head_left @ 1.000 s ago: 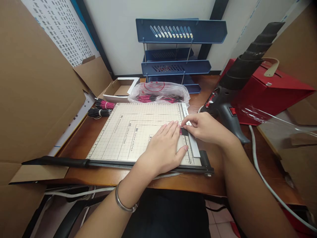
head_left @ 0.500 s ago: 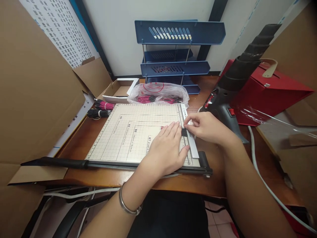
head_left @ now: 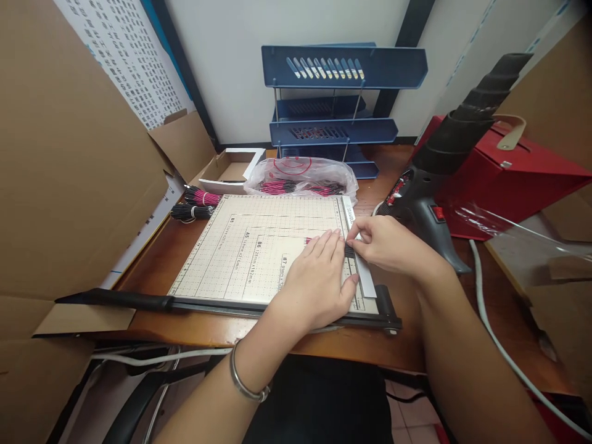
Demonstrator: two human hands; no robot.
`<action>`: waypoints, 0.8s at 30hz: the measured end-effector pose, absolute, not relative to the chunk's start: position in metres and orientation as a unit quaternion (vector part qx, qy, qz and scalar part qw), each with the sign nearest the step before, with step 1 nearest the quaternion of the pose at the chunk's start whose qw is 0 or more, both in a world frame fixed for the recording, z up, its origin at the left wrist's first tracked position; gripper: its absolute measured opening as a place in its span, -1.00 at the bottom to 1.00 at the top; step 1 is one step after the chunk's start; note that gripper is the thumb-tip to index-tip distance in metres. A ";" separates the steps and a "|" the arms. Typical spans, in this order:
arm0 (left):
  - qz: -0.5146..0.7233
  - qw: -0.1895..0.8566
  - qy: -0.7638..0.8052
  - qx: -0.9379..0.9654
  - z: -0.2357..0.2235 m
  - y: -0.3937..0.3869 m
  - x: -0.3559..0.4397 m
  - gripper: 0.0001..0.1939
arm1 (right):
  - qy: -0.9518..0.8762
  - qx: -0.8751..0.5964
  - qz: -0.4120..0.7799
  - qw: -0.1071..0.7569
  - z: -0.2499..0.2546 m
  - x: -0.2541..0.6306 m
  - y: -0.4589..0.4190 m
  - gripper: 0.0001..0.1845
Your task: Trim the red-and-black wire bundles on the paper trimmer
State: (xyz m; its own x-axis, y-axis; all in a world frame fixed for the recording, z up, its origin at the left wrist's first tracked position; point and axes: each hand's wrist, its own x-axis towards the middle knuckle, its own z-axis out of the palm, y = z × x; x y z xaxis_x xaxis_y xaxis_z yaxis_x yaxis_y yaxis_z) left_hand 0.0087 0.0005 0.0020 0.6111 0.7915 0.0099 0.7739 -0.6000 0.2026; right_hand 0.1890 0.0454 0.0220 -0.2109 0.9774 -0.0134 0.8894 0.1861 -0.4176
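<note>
Cardboard walls (head_left: 69,160) flank our wooden desk (head_left: 152,262), and on the desk lies the paper trimmer (head_left: 259,246), our landmark, its gridded cream board facing us and its black blade arm (head_left: 139,301) lying flat along the near edge. Behind the trimmer stands a blue three-tier letter tray (head_left: 337,92). To the trimmer's right sit a red box (head_left: 518,179) and a black heat gun (head_left: 444,166), with a white cable (head_left: 490,320) running toward us. Just behind the trimmer's far edge rests a clear plastic bag (head_left: 300,176) of red and black wires, and off its far left corner lie two tied wire bundles (head_left: 197,205). Our left hand (head_left: 319,280) presses flat, fingers spread, on the board's right part, covering a row of short wires (head_left: 349,250) whose dark ends show at the trimmer's white ruler strip (head_left: 361,259). Our right hand (head_left: 388,246) is closed in a pinch on those wire ends, right at the strip.
</note>
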 end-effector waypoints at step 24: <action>0.048 0.093 0.442 0.891 0.002 -0.001 0.013 -0.28 | -0.760 -0.595 0.247 0.086 0.030 0.194 0.038 -0.65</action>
State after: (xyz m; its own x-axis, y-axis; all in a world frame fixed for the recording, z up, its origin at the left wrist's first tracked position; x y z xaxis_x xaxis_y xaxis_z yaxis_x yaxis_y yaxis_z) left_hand 0.0130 -0.0011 0.0023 0.6039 0.7970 0.0038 0.7789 -0.5912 0.2091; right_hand 0.1940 0.0384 0.0296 -0.2767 0.9470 -0.1629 0.8623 0.1699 -0.4770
